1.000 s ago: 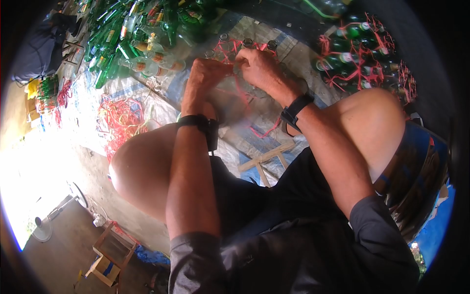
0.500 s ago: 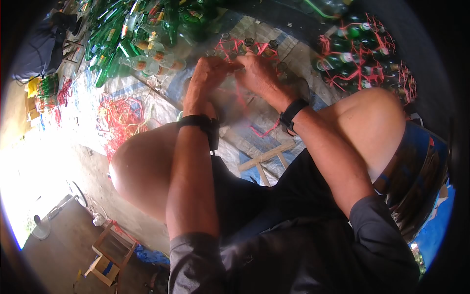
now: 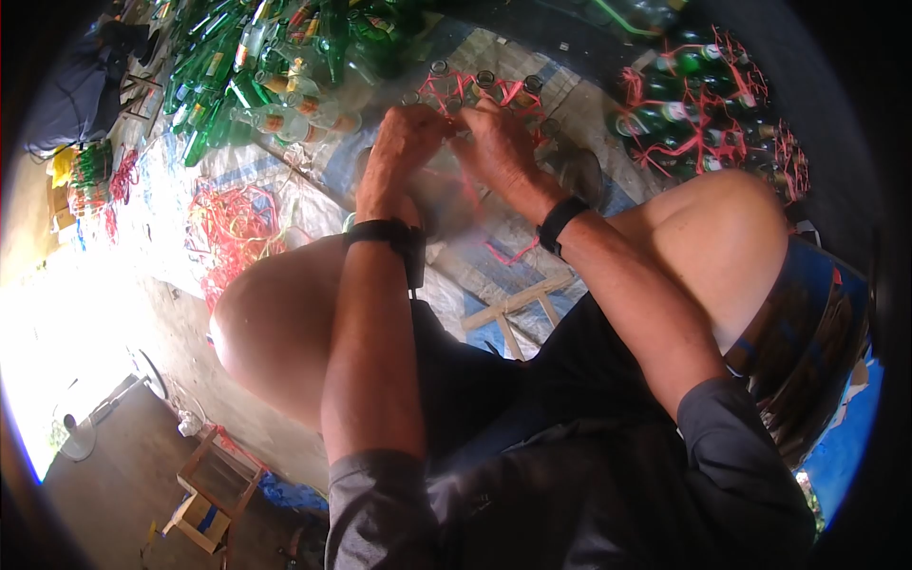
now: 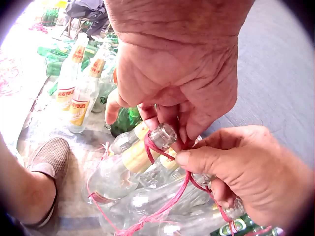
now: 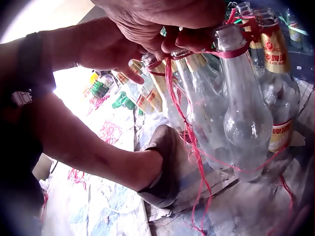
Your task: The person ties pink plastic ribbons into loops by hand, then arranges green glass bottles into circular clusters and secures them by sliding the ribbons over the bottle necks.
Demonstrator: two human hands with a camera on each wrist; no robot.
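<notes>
A pale woven sheet with blue bands (image 3: pixel 581 112) covers the floor beneath both hands. Ahead and to the left of the left hand (image 3: pixel 408 142) spreads a large heap of mostly green glass bottles (image 3: pixel 204 104). Well to the right of the right hand (image 3: pixel 499 147) sits a cluster of green glass bottles tied with pink strips (image 3: pixel 679 112). Below and just ahead of both hands, a group of clear glass bottles, some with gold neck foil (image 5: pixel 248 123), stands close together on the sheet. To the left of the left hand lies a loose red-pink tangle of strips (image 3: pixel 237 228).

The hands nearly meet over the bottle mouths. The right hand pinches a thin pink plastic string (image 5: pixel 170 81) between thumb and finger; the left hand's curled fingers also pinch it, fingertips partly hidden. The string loops round several necks, its loose ends hanging below the hands.
</notes>
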